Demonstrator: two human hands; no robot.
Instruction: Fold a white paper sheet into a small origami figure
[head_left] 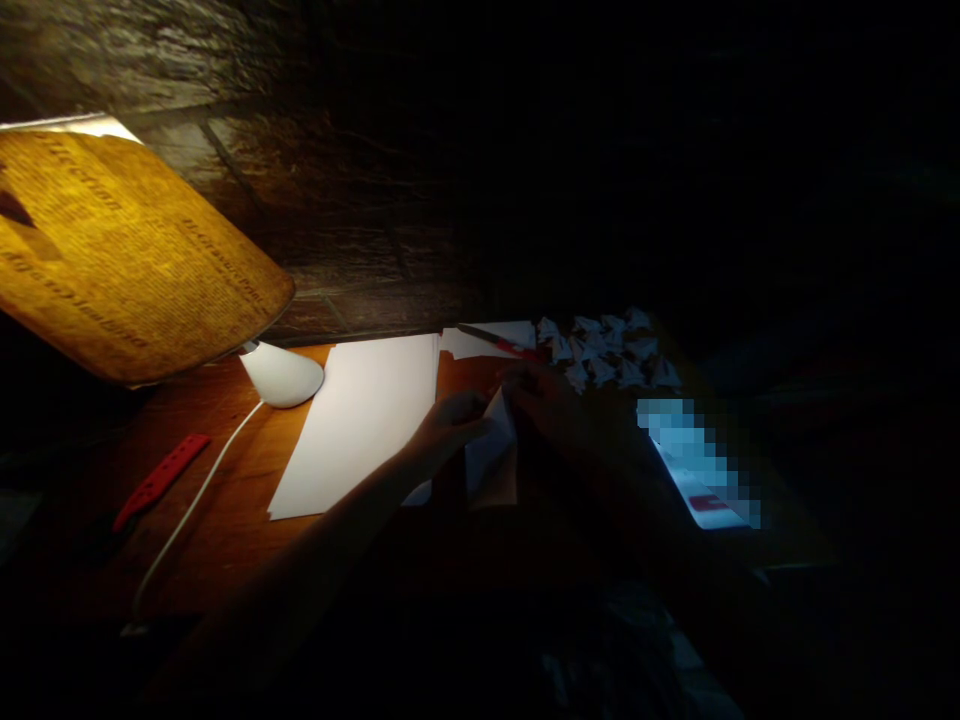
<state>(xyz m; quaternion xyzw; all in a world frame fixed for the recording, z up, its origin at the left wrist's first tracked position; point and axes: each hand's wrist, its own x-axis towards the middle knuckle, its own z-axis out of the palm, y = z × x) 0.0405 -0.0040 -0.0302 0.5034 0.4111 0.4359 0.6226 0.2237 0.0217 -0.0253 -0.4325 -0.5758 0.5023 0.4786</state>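
In dim lamplight my left hand (448, 425) and my right hand (541, 400) meet over a small white sheet of paper (491, 455) on a wooden table (225, 480). Both hands pinch the paper's upper part, the left on its left edge, the right at its top. The fingers are closed on it. A larger white sheet (352, 425) lies flat just left of my left hand.
A pile of several small folded white paper pieces (611, 350) lies at the back right. A red-handled tool (491, 342) rests on paper behind my hands. A lampshade (127, 255), white lamp base (281, 375) and cord stand left. A red strip (161, 480) lies front left; a lit phone (697, 465) lies right.
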